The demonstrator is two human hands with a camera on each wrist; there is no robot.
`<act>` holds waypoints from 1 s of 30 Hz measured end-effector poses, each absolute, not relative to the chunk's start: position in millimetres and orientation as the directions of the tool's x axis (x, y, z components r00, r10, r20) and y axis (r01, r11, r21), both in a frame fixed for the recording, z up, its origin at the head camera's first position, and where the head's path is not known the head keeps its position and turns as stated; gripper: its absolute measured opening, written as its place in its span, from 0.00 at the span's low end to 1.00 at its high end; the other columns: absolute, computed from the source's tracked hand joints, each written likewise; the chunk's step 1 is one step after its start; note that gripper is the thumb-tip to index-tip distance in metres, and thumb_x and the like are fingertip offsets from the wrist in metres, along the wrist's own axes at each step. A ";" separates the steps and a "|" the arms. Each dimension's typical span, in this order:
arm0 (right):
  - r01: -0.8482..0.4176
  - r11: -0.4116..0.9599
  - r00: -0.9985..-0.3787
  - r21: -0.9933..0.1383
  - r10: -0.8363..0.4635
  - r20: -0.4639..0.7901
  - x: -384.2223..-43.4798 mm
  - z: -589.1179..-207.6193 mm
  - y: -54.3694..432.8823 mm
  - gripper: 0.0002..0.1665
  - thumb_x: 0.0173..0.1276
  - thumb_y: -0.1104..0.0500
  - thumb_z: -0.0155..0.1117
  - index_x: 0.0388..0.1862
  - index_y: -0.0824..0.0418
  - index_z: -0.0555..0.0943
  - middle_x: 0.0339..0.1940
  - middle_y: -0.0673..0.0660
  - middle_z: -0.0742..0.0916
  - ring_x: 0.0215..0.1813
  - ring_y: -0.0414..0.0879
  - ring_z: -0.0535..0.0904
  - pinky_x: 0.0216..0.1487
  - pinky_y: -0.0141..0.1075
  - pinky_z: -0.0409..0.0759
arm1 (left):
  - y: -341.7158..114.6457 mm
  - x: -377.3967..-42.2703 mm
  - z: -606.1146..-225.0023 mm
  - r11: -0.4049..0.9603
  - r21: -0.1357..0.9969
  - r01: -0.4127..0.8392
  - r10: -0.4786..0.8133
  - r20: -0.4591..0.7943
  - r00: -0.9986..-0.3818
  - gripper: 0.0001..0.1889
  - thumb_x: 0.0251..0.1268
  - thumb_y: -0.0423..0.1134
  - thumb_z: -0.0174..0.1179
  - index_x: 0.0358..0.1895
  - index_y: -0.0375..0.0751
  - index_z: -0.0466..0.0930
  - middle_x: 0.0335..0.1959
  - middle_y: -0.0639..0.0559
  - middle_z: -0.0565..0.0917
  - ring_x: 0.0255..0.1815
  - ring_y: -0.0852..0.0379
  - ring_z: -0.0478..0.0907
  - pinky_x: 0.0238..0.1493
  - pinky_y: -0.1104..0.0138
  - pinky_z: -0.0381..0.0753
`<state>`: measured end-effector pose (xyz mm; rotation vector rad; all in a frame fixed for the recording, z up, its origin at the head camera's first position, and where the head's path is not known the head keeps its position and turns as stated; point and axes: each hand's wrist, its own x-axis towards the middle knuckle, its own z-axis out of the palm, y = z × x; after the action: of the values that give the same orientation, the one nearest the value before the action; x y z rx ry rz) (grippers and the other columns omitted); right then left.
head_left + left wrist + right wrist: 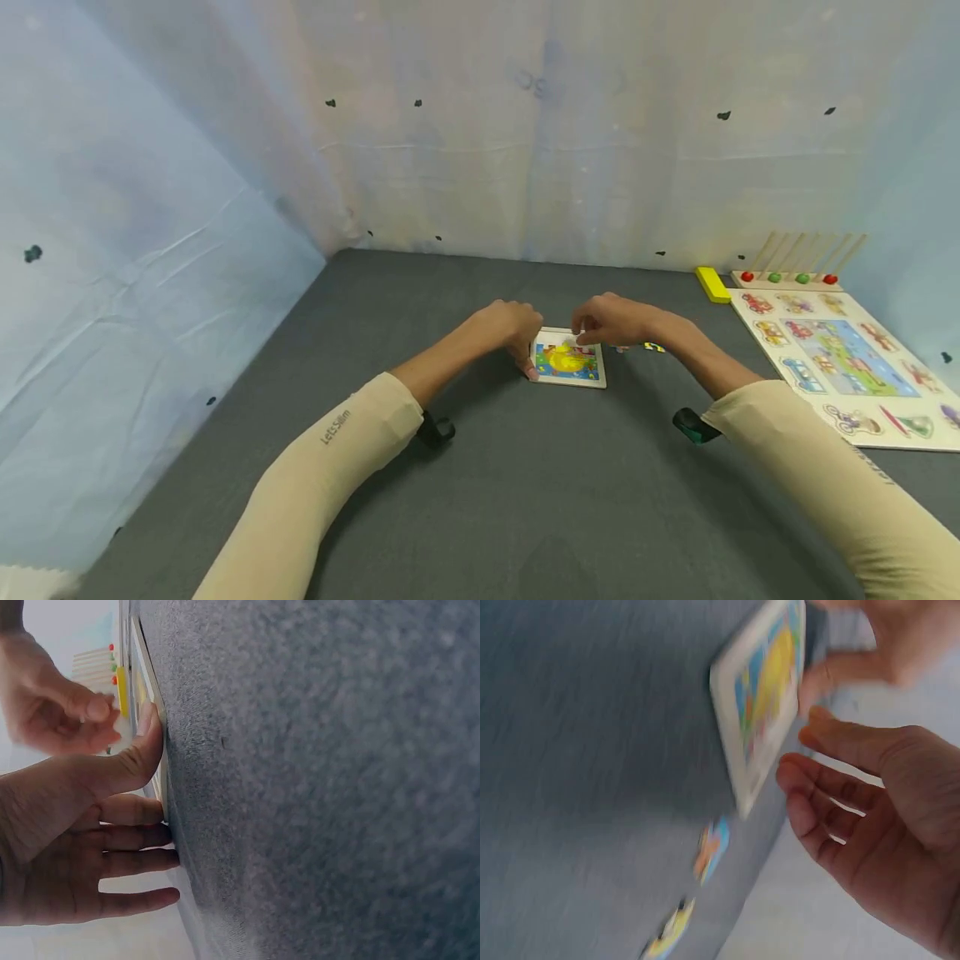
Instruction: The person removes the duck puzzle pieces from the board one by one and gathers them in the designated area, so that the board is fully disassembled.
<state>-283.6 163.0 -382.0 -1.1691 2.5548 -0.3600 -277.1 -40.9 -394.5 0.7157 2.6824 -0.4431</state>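
A small picture puzzle point(567, 359) with a yellow figure, set in a pale frame, lies on the dark table. My left hand point(512, 327) is at its left side, the thumb on the frame's near left corner. In the left wrist view the other fingers point(142, 862) stretch out straight beside the frame. Over the upper right of the puzzle hovers my right hand point(617, 319), its fingers loosely bent. The right wrist view shows a gap between thumb and fingertips point(795, 771), with nothing visible in it. Two loose puzzle pieces, one blue and orange point(711, 851), one yellow point(669, 931), lie nearby.
At the right lies a large white picture board point(847, 358). Behind it stands a wooden rack point(798, 279) with upright pegs and red and green beads. A yellow block point(712, 285) sits left of the rack. Pale sheeting point(570, 150) walls the table's back and sides.
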 end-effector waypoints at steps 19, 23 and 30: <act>-0.655 0.722 -0.678 -0.223 -0.692 -0.249 -278.9 -403.5 115.9 0.09 0.65 0.62 0.78 0.34 0.64 0.84 0.29 0.54 0.85 0.27 0.43 0.77 0.33 0.33 0.75 | -46.4 -287.6 -405.2 0.783 0.008 0.622 0.576 -0.385 -0.721 0.28 0.53 0.69 0.74 0.34 0.47 0.86 0.18 0.59 0.72 0.19 0.64 0.64 0.25 0.71 0.65; -0.663 0.707 -0.678 -0.245 -0.706 -0.203 -279.9 -402.5 115.5 0.15 0.65 0.61 0.78 0.41 0.65 0.80 0.37 0.60 0.86 0.34 0.48 0.81 0.38 0.38 0.78 | -53.4 -284.3 -406.1 0.805 -0.010 0.593 0.551 -0.357 -0.755 0.29 0.53 0.70 0.74 0.44 0.49 0.90 0.30 0.58 0.83 0.26 0.63 0.74 0.30 0.71 0.71; -0.690 0.660 -0.651 -0.299 -0.745 -0.142 -279.7 -398.5 116.1 0.10 0.71 0.61 0.72 0.40 0.66 0.80 0.34 0.59 0.85 0.31 0.45 0.79 0.37 0.38 0.78 | -54.9 -284.5 -403.4 0.828 -0.062 0.557 0.494 -0.388 -0.778 0.31 0.54 0.73 0.71 0.44 0.50 0.86 0.36 0.54 0.83 0.30 0.59 0.74 0.34 0.67 0.72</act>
<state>-279.7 116.1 -398.5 -1.1577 2.6253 -0.3186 -284.5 -54.9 -403.4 0.7909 2.6514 -0.2462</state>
